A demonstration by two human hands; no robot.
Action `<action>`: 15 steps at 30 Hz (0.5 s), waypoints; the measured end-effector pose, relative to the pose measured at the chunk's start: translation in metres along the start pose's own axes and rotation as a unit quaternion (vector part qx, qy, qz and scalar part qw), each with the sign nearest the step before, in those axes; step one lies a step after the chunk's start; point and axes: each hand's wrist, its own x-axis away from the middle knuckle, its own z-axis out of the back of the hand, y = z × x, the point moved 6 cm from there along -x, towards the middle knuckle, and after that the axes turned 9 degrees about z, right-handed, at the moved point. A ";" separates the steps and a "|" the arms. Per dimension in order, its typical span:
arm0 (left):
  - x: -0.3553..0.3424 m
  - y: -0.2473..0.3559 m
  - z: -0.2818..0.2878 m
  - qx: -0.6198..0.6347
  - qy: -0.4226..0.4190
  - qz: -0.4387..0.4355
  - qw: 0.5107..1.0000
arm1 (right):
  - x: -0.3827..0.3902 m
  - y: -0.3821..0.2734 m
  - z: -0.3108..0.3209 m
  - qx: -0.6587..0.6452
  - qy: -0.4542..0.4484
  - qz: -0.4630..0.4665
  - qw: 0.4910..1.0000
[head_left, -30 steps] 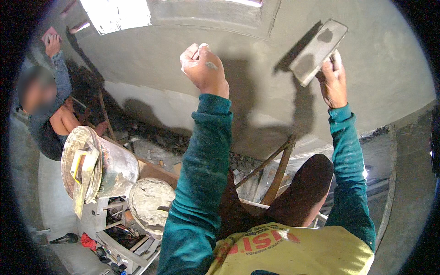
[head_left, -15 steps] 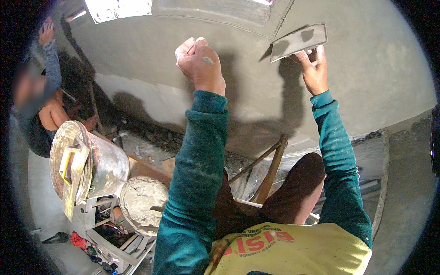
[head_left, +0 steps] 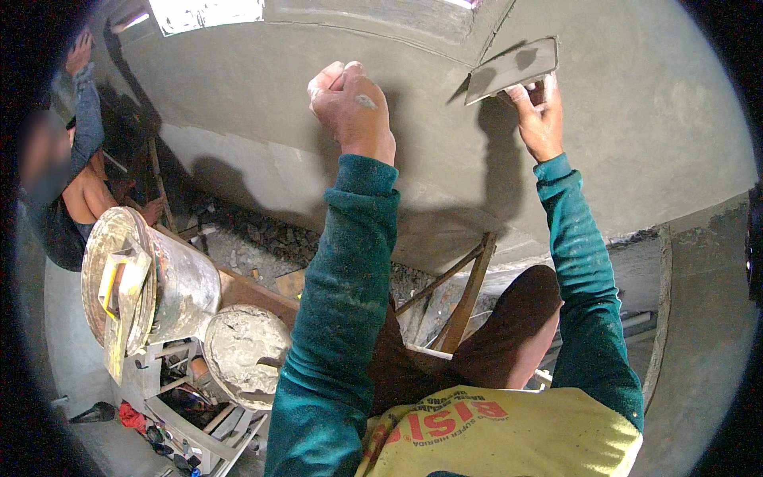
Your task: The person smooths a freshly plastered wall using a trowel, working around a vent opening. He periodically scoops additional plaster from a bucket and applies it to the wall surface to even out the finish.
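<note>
My right hand (head_left: 539,119) is closed on a flat rectangular plastering trowel (head_left: 513,71) with rounded corners. The trowel is tilted against the grey plastered wall (head_left: 445,111), just below and right of a groove line; how far its face touches the wall I cannot tell. To the left, my left hand (head_left: 354,107) is raised in front of the same wall with its fingers curled into a fist. A pale smear of mortar marks the back of it. Whatever those fingers may hold is hidden.
At the left, a bucket (head_left: 187,274) stands on a plank with a yellow-handled tool (head_left: 119,286) on its top. Beside it sits a round container of wet mortar (head_left: 246,350). Another person (head_left: 87,175) crouches at the far left, one arm up. Wooden braces (head_left: 469,298) stand below the wall.
The whole view has shifted slightly. My left fist has moved a little to the right and up. The trowel stays in my right hand, near the same spot on the wall.
</note>
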 end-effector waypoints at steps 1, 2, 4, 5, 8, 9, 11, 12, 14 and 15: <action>-0.005 -0.003 0.002 -0.016 -0.002 -0.014 1.000 | -0.001 0.000 -0.002 0.005 0.000 -0.003 1.000; -0.014 -0.009 0.004 -0.031 -0.005 -0.028 0.999 | -0.001 -0.001 -0.003 0.002 0.001 0.005 1.000; -0.010 -0.004 0.002 -0.018 0.000 -0.019 1.000 | -0.002 -0.008 -0.003 0.000 0.004 0.016 1.000; -0.006 -0.004 0.002 0.011 0.009 0.002 1.000 | -0.002 -0.006 -0.003 0.005 0.002 0.021 1.000; 0.000 -0.003 -0.001 0.042 0.015 0.026 0.999 | -0.002 0.001 0.002 0.016 0.006 0.032 0.999; 0.000 -0.004 -0.002 0.043 0.015 0.028 0.999 | 0.000 0.002 0.002 0.017 0.012 0.030 0.999; -0.003 -0.006 -0.002 0.032 0.002 0.014 0.999 | 0.001 0.003 0.003 0.034 0.016 0.033 0.999; -0.006 -0.007 0.001 0.026 -0.001 0.004 1.000 | -0.001 0.000 -0.001 0.046 0.013 0.040 0.998; -0.022 -0.019 0.009 0.025 -0.006 -0.058 0.998 | -0.004 -0.012 -0.014 0.050 0.012 0.049 0.997; -0.021 -0.018 0.007 0.020 -0.007 -0.070 0.997 | -0.004 -0.012 -0.012 0.055 0.015 0.049 0.997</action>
